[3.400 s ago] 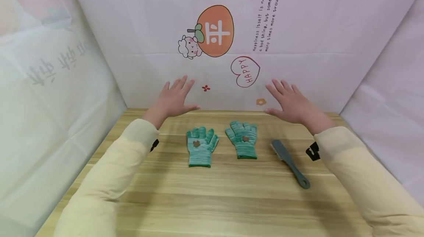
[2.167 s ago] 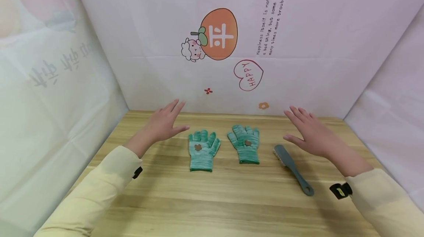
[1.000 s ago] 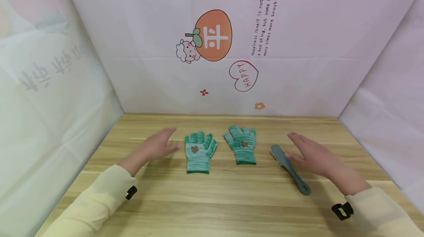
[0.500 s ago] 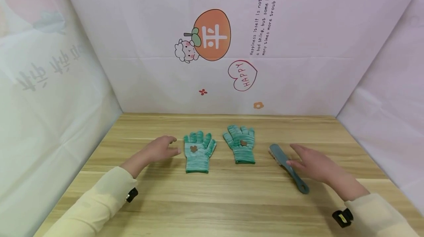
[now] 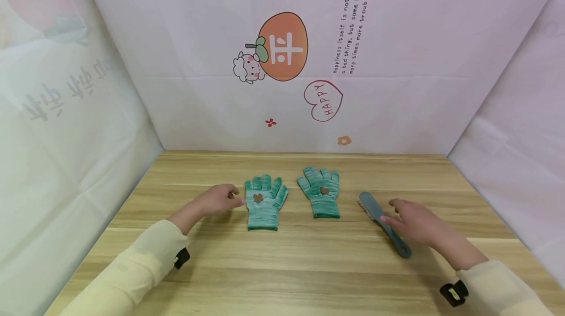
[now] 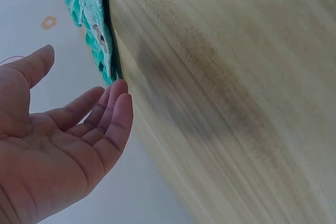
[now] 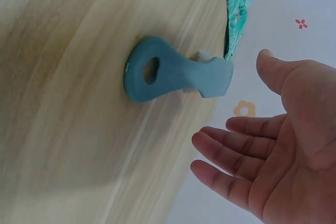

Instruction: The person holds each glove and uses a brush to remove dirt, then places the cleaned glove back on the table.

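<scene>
Two green-and-white knit gloves lie flat on the wooden table, each with a brown patch: the left glove (image 5: 263, 210) and the right glove (image 5: 325, 200). My left hand (image 5: 217, 199) hovers beside the left glove, its fingers loosely bent around nothing; the left wrist view shows the bare palm (image 6: 50, 169). A grey-blue brush (image 5: 385, 225) with pale bristles lies right of the gloves, its holed handle (image 7: 173, 73) pointing toward me. Just right of the brush is my right hand (image 5: 417, 223), fingers relaxed, with a gap to the handle in the right wrist view.
The wooden table (image 5: 282, 267) runs back to a white printed sheet (image 5: 198, 105) hung as a wall. More white sheeting encloses the left side (image 5: 88, 159) and the right side (image 5: 521, 154). A black strap device (image 5: 454, 293) sits at the right wrist.
Both hands have come down from high over the table's far edge, toward the left glove and the brush. Their fingers have gone from spread to loosely bent. Gloves and brush stay in place.
</scene>
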Action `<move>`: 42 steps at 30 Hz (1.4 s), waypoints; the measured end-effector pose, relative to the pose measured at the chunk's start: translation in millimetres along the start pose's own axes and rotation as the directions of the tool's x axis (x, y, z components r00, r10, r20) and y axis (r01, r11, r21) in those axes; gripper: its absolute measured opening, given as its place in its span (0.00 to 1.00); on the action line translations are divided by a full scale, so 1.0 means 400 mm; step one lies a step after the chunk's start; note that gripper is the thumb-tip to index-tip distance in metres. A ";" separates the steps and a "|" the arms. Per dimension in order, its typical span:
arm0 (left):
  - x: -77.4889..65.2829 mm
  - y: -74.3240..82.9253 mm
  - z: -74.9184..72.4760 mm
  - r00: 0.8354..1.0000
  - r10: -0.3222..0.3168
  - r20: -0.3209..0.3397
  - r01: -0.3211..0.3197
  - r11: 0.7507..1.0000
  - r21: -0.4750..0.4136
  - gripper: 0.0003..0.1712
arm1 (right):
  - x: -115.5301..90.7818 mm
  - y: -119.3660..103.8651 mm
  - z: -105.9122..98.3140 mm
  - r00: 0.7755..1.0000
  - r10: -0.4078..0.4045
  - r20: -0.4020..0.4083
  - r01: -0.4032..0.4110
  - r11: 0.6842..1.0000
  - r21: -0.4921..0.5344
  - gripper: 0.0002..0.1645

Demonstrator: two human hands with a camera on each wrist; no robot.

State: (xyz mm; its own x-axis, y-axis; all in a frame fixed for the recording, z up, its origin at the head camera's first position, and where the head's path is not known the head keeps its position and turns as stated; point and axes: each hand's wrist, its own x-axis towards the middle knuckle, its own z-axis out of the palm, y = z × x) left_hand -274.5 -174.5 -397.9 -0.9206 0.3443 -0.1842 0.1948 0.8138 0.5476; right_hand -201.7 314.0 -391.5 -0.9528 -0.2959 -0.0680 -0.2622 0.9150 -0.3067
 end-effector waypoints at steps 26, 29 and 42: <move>0.044 0.020 0.043 0.992 -0.116 0.041 0.120 0.986 -0.114 0.27 | 0.005 -0.013 0.038 0.999 0.018 0.030 -0.019 1.000 0.012 0.32; 0.054 0.016 0.048 0.992 -0.119 0.045 0.123 0.987 -0.100 0.31 | 0.007 -0.013 0.044 0.999 0.022 0.032 -0.023 1.000 0.019 0.30; 0.085 0.024 0.066 0.993 -0.113 0.023 0.115 0.990 -0.087 0.34 | 0.006 -0.025 0.049 0.989 0.127 0.073 -0.131 0.990 0.051 0.25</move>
State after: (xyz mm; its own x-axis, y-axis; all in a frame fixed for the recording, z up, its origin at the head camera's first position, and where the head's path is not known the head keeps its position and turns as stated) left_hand -295.1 -142.6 -420.5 -0.9286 0.2608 -0.2639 0.0576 0.8040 0.5919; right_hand -198.3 299.0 -407.1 -0.9645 -0.1968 -0.1758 -0.1273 0.9305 -0.3435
